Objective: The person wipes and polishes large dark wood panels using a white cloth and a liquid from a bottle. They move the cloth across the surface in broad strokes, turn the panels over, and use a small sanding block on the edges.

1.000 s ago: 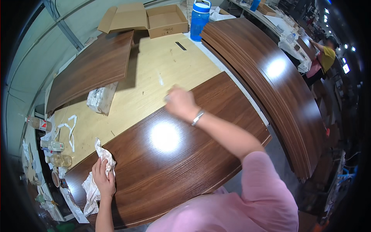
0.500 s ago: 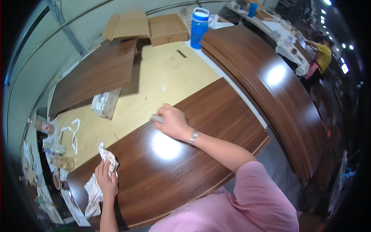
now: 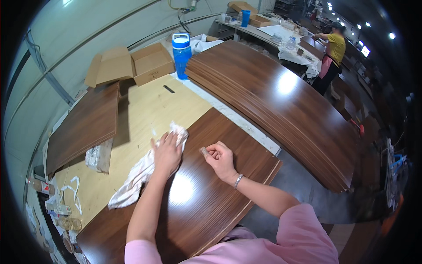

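Note:
A dark wood-grain panel (image 3: 246, 176) lies before me, its glossy top reflecting a light. At the panel's far edge, my left hand (image 3: 167, 154) presses on a crumpled white cloth (image 3: 135, 176). Its fingers are stretched over the cloth, which bunches beyond the fingertips and trails toward the lower left. To the right, my right hand (image 3: 221, 162) is closed in a pinch just over the panel. Between thumb and fingers is a small pale greyish piece (image 3: 203, 151); what it is made of I cannot make out. A metal bracelet circles that wrist.
Under the panel is a pale yellow board (image 3: 149, 108). Stacked brown panels (image 3: 281, 88) stand right, beside a blue bottle (image 3: 181, 57). Another panel (image 3: 88, 127) rests on a wrapped block (image 3: 99, 157), near an open cardboard box (image 3: 154, 64). Bottles (image 3: 68, 223) line the left; a person (image 3: 335, 50) works far right.
My left hand and the cloth have moved from the panel's left end to its far edge. My right hand has drawn back from that edge, still pinching the small piece. The view has shifted.

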Demonstrator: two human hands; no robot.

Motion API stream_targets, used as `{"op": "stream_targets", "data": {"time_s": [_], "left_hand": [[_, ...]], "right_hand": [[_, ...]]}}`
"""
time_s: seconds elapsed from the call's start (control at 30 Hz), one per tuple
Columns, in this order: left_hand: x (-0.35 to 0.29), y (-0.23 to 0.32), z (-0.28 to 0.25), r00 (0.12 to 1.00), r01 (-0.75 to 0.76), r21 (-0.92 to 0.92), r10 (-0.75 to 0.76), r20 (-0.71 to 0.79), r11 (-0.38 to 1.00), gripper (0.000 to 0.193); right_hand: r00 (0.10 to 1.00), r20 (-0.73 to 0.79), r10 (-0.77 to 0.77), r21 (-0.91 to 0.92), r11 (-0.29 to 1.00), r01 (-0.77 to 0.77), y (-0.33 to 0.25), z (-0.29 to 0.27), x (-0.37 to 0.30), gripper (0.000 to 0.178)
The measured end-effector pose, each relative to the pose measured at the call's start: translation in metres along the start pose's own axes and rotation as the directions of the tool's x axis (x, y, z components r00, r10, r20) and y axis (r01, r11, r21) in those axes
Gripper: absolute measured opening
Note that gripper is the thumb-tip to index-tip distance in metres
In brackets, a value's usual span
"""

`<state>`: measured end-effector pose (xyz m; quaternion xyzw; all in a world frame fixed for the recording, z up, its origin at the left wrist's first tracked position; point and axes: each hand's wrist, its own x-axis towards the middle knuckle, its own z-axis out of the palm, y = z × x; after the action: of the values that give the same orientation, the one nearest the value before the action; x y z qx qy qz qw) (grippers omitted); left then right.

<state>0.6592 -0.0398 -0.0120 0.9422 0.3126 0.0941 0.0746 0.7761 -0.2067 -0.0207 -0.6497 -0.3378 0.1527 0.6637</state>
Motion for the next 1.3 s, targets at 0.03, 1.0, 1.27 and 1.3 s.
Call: {"op": "stream_targets", "data": {"time_s": [0.03,1.0,1.27,1.3], "left_hand": [[0.021,0.016,0.007,1.0,-0.02,-0.017,0.02,-0.013,1.0,0.047],[-0.297,-0.238,-0.098,0.622,0.385,-0.525,-0.634,-0.459,0.759,0.032],[-0.249,-0.158,-0.073,0.906,0.421,-0.024,-0.422,-0.046,0.907,0.048],[-0.271,-0.179,-0.081,0.849,0.529,0.089,-0.526,-0.053,0.844,0.046]], "right_hand": [[1.0,-0.027,0.008,0.046,0.999,-0.007,0.0,0.001,0.0,0.014],[0.997,0.055,0.048,0.01,0.999,-0.048,0.006,0.0,0.005,0.01],[0.994,0.061,0.088,-0.024,0.996,-0.087,0.011,-0.021,0.004,0.007],[0.996,0.051,0.078,-0.031,0.997,-0.077,0.011,-0.022,0.004,0.006]]}}
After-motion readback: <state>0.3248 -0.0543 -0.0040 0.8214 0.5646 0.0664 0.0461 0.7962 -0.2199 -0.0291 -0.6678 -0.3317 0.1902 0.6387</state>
